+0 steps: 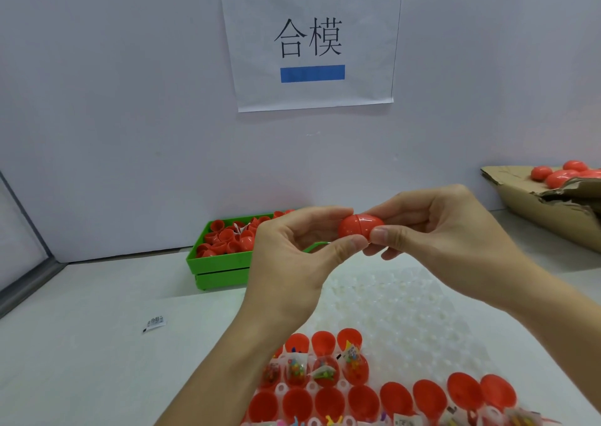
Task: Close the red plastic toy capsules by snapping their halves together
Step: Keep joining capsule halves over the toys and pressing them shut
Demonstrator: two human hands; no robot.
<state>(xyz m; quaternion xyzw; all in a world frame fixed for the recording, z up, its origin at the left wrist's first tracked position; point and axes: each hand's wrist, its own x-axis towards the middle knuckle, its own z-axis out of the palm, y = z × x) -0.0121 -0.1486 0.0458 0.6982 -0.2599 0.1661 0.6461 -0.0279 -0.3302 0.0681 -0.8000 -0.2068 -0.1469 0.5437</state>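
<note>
A red egg-shaped capsule [359,226] is held in the air between both hands, its two halves joined with a seam showing. My left hand [292,256] pinches its left end with thumb and fingers. My right hand [445,233] pinches its right end, thumb in front. Below them a clear plastic tray [400,298] holds several open red capsule halves [328,403], some with small packaged toys [297,368] inside. A green bin [221,263] behind my left hand is full of loose red halves [224,237].
A torn cardboard box [546,204] at the right holds closed red capsules [559,176]. A small white packet [155,323] lies on the white table at the left. A paper sign [309,41] hangs on the back wall.
</note>
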